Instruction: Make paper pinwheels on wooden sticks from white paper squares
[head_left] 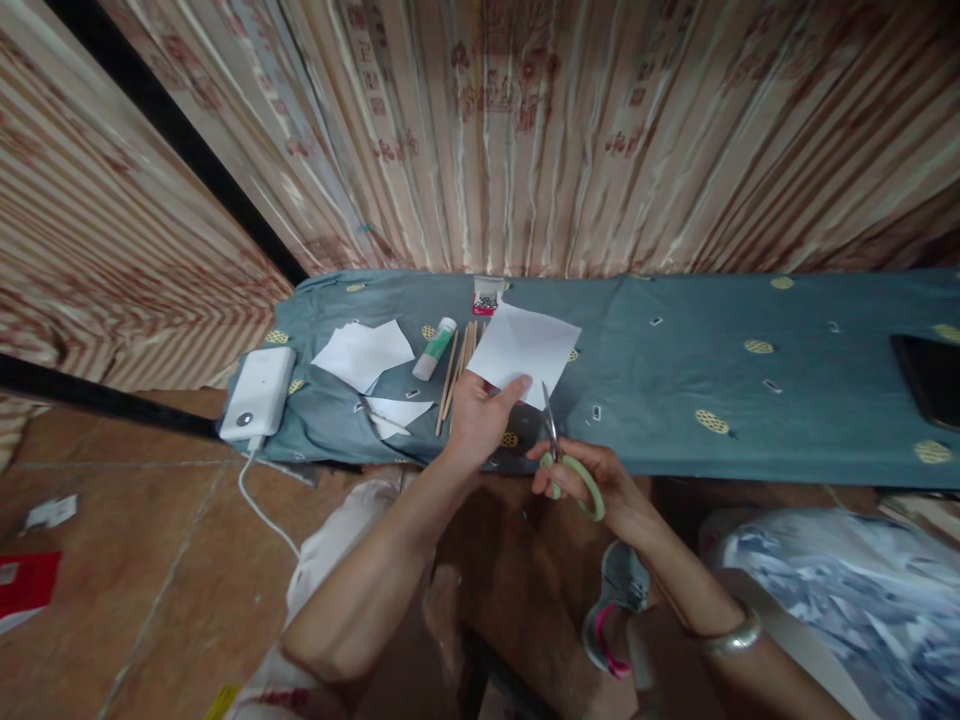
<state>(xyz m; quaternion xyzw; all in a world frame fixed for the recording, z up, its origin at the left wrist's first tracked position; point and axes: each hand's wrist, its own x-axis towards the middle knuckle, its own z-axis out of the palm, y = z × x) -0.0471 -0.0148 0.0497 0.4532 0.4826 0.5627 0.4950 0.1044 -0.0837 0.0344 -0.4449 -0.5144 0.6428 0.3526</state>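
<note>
My left hand (pixel 480 418) grips a white sheet of paper (pixel 525 345) by its near edge, thumb on top. In my right hand (pixel 592 478) is a pair of scissors (pixel 555 430) with light green handles. Their blades point away from me and meet the paper's near edge, right of my left thumb. Partly under the sheet lie several thin wooden sticks (pixel 452 378). Left of them is a green and white glue stick (pixel 435 349). Beyond the paper stands a small open red box (pixel 487 296) holding small metal pieces.
White paper pieces (pixel 364 355) and a smaller cut piece with a pencil-like stick (pixel 397 414) lie to the left. A white power bank (pixel 259 393) with a cable sits at the left end of the cloth-covered bench (pixel 652 400). A black phone-like object (pixel 930 375) lies far right. Curtains (pixel 525 140) hang behind.
</note>
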